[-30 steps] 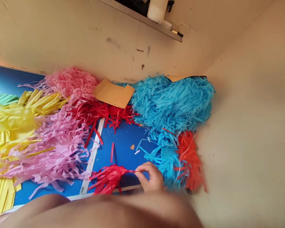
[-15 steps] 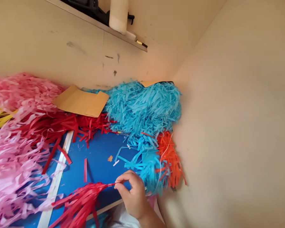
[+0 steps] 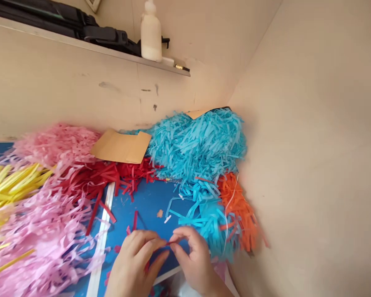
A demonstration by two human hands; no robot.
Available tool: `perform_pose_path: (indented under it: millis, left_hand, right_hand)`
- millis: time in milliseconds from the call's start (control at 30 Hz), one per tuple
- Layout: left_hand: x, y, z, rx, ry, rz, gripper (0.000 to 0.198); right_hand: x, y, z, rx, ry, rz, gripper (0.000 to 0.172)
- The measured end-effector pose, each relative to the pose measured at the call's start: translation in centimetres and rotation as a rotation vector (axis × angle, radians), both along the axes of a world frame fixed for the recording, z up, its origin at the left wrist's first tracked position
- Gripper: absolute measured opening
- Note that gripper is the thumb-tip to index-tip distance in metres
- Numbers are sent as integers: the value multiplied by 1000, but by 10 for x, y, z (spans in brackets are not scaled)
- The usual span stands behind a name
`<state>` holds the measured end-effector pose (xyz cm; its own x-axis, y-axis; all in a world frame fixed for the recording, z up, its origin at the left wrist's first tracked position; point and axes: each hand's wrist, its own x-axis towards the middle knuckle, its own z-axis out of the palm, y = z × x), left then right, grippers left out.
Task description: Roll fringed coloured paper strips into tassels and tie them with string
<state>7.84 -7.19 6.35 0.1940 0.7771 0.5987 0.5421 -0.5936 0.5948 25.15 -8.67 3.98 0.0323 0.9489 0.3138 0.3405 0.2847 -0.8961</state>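
Observation:
My right hand (image 3: 193, 258) pinches the thin twisted end of a red paper tassel (image 3: 167, 243) between thumb and fingertips. Close beside it on the left, my left hand (image 3: 139, 262) has its fingers wrapped round the same tassel, just below that end. Most of the red strips are hidden behind my left hand, with bits showing at its edges. Both hands are over the near part of the blue table (image 3: 148, 202). A loose red strip (image 3: 135, 220) lies beyond my left hand.
Light blue fringe (image 3: 198, 140) is heaped at the back, orange fringe (image 3: 239, 210) by the right wall. Pink (image 3: 46, 231), yellow (image 3: 18, 183) and red fringe (image 3: 95, 177) cover the left. Brown paper (image 3: 120, 146) lies behind; a shelf above holds a white bottle (image 3: 151, 35).
My left hand has come into view and closed on the red tassel beside my right hand, which still pinches its end. The view has shifted up and to the left.

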Motion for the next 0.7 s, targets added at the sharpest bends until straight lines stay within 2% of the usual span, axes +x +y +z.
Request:
perform_pose_path:
  millis: [100,200,267,333,400,500,700]
  left_hand:
    - [3,9,-14,74,35,-48,6]
    - [6,6,-22,99,2,-23,12]
    - [7,2,-23,71,-56,-29,14]
    - [8,-1,-20,-44,-156,-56,12]
    - [9,-3,-16,-236,-262,-84,8]
    - [10,-5,-11,-449,-368,-87,11]
    - [10,-7,-13,-530,-443,-90,12]
  right_hand:
    - [-1,-2,-1,19,-20,-13,25]
    - [-1,-3,0,27,-44,-9,23]
    - [0,-3,0,32,-52,5,24]
    - [1,-4,2,29,-43,26,27]
    - [2,-4,2,24,-19,44,27]
    - [1,-4,3,16,17,40,24]
    - [1,-3,3,-11,73,50,23]
